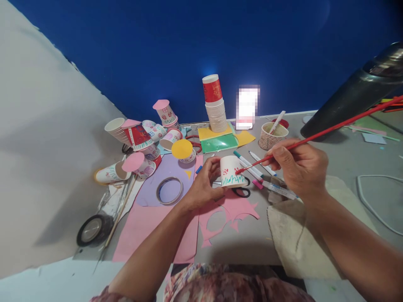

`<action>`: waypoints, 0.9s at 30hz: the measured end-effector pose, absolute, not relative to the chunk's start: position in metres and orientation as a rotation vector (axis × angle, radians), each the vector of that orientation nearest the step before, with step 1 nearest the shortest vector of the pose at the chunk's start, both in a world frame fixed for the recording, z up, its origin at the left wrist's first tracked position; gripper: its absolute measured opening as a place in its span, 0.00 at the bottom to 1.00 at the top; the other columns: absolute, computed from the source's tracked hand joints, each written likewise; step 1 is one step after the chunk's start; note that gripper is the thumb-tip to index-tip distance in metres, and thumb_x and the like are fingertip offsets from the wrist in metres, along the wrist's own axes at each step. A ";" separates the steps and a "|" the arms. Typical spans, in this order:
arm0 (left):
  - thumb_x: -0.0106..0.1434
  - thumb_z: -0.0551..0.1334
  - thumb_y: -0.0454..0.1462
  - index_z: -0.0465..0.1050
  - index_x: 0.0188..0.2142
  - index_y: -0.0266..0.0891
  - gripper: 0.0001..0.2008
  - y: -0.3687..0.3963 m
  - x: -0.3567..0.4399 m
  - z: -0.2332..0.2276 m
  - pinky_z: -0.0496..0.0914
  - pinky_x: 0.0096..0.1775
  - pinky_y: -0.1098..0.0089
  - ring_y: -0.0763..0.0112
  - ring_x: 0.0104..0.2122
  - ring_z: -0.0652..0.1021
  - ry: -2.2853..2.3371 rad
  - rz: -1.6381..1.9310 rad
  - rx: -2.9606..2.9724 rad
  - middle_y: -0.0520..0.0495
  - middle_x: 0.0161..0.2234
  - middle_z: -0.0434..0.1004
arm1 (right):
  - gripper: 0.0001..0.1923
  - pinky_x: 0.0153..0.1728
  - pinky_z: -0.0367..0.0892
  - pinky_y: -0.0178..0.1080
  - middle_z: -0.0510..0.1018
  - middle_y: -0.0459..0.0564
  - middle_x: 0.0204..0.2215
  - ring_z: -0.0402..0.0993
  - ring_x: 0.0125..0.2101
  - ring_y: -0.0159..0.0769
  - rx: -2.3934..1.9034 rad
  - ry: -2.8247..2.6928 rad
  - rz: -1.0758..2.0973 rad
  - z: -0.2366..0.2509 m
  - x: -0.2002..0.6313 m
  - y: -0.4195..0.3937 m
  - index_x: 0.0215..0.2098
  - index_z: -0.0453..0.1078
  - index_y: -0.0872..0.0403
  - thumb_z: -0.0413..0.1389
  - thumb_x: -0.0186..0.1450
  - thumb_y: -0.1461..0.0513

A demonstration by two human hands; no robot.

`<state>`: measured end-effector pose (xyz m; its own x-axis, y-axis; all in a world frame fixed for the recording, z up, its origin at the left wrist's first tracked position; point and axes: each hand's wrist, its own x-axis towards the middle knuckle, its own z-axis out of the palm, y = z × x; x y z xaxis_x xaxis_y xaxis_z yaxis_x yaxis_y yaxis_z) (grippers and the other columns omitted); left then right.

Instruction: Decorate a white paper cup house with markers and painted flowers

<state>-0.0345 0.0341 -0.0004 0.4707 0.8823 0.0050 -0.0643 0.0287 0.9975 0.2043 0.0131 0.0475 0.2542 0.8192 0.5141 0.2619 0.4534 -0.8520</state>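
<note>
My left hand [206, 182] grips a white paper cup [231, 165] from its left side, upside down with its rim low. Green grass-like strokes run along the rim, and red dotted marks sit above them. In my right hand [299, 167] is a long red paintbrush [333, 124], its red tip touching the cup's right side at a red mark. Behind the cup lie several markers [239, 158]. Black-handled scissors [242, 192] are partly hidden under the cup.
Decorated paper cups [146, 165] crowd the left, near a tape roll [170, 191] on purple paper. A cup stack [216, 115] stands behind. At right are a patterned pot [267, 140], a dark bottle [343, 98], a cloth [289, 243] and a white cable [360, 197]. Pink paper scraps [208, 228] lie in front.
</note>
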 end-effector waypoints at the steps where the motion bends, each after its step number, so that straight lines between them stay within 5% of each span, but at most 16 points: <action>1: 0.48 0.71 0.28 0.63 0.56 0.46 0.37 0.034 -0.035 0.000 0.67 0.65 0.51 0.48 0.65 0.74 0.808 0.862 1.348 0.40 0.62 0.74 | 0.11 0.16 0.68 0.34 0.81 0.45 0.19 0.71 0.16 0.30 -1.081 -1.305 0.506 0.048 0.204 0.013 0.29 0.78 0.52 0.65 0.69 0.57; 27: 0.49 0.71 0.27 0.65 0.57 0.47 0.37 0.034 -0.035 -0.002 0.67 0.66 0.49 0.49 0.65 0.74 0.823 0.847 1.395 0.41 0.63 0.73 | 0.15 0.17 0.70 0.38 0.81 0.44 0.21 0.72 0.17 0.34 -1.130 -1.354 0.465 0.047 0.208 0.012 0.31 0.78 0.45 0.64 0.71 0.48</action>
